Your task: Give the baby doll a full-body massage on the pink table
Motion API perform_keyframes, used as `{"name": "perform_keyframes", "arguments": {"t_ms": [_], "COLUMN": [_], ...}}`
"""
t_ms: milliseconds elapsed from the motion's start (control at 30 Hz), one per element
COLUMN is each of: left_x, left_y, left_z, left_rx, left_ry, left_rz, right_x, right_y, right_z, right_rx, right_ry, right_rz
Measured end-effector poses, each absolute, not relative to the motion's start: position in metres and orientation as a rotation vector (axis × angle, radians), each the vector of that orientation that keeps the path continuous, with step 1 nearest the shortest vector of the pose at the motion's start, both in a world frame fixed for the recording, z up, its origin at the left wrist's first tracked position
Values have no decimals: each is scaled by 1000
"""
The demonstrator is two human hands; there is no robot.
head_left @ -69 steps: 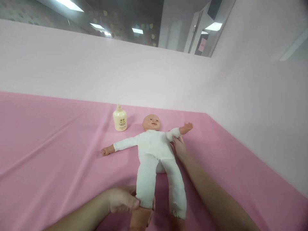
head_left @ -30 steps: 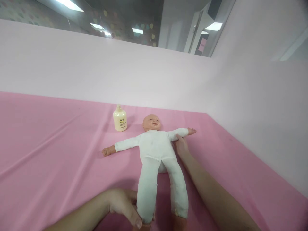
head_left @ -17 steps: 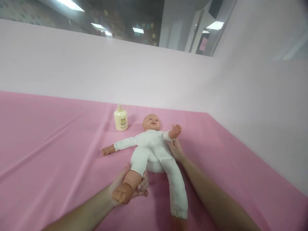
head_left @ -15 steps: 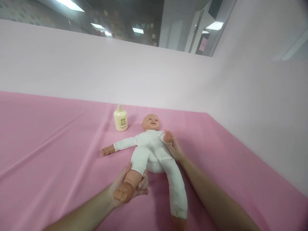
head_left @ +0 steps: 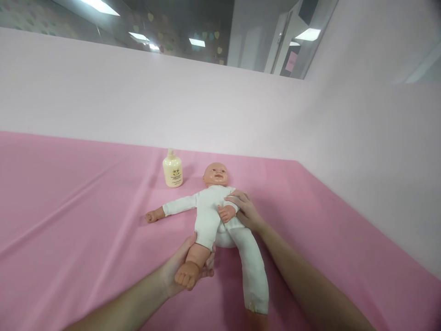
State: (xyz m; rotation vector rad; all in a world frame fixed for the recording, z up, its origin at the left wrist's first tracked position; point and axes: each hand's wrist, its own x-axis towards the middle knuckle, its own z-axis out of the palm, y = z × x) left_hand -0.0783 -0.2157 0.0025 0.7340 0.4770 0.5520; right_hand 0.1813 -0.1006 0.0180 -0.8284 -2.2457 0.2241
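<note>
A baby doll (head_left: pixel 209 204) with a white cloth body lies on its back, head away from me. My left hand (head_left: pixel 179 266) is wrapped round its lower leg on the left side, lifting that leg off the surface. The doll's other leg stretches toward me along the cloth. On the right, my right hand (head_left: pixel 246 209) grips the doll's arm, which is folded across the belly; the fingers lie over the sleeve and the thumb is hidden. The doll's left-side arm extends outward, untouched.
Left of the doll's head stands a cream pump bottle (head_left: pixel 172 171) with a dark label print. Pink cloth (head_left: pixel 86 197) with creases covers the table. White walls (head_left: pixel 206 110) rise behind and to the right, with a window (head_left: pixel 193 27) above.
My right hand has brought the doll's arm inward across its belly, its fingers now over the sleeve. My left hand has shifted the raised leg slightly up and to the right.
</note>
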Motion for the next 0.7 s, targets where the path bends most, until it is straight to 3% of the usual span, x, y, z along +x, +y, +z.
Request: {"name": "perform_keyframes", "arguments": {"t_ms": [400, 700], "left_x": [-79, -83], "left_y": [-221, -233], "left_z": [-2, 11], "left_rx": [685, 751], "left_ry": [402, 79], "left_rz": [492, 420], "right_x": [180, 187], "right_y": [-99, -86], "right_z": [14, -13], "right_rx": [-813, -915], "right_ry": [-2168, -1626], "right_rz": [277, 662]}}
